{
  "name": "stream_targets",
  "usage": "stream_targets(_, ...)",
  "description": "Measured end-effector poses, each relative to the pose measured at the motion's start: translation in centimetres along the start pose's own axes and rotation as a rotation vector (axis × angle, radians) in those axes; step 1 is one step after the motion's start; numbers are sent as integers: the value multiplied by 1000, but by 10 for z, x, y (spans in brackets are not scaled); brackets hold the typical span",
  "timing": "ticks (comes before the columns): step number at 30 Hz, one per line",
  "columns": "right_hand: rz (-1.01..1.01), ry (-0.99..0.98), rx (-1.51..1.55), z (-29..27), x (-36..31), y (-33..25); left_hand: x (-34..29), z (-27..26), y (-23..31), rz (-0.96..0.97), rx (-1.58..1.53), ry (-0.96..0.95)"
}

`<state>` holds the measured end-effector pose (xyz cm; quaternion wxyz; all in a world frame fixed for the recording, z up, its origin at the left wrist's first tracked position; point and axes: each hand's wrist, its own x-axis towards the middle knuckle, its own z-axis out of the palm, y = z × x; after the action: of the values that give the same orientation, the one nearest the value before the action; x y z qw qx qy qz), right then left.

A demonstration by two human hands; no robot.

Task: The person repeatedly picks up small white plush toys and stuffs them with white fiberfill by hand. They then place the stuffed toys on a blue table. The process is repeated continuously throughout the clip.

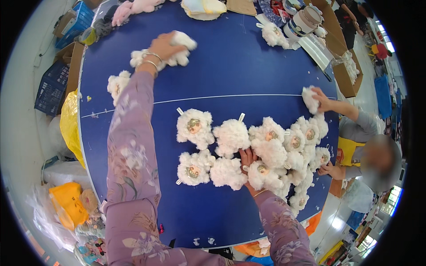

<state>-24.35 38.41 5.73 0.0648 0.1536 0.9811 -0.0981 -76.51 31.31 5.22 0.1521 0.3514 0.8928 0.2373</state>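
At the far left of the blue table, my left hand (pixel 165 47) is closed over a fluffy white plush toy (pixel 183 56), which sticks out on both sides of the palm. Another white plush toy (pixel 116 85) lies beside my left forearm. My right hand (pixel 249 160) reaches in among the plush toys in the middle, its fingers showing between a plush toy (pixel 228 173) on its left and one with a small doll face (pixel 262 172) on its right. Fur covers part of that hand, so its grip is hidden. Several more plush toys (pixel 194 127) lie in rows, some face up.
At the right edge a co-worker's hand (pixel 323 99) holds a white plush toy (pixel 310 99); their other hand (pixel 330 170) touches the pile. A tumbler (pixel 304 21) and a plush toy (pixel 274 35) stand at the far right. Cardboard boxes (pixel 348 73) flank the table (pixel 213 80).
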Motion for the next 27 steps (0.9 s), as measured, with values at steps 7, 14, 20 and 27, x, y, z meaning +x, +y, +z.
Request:
stream_targets(7,8,71,18,5,-5,7,-138,95,166,425,-68,-382)
stream_targets(14,-50,200,96,22,8,3,-131,-61,-10,139,121,767)
stream_targets(20,-16,192,95,32,2,6,-111,-14,-150,-112,-437,420)
stream_targets(27,-18,163,102,26,4,4,-28,49,53,461,-543,-197)
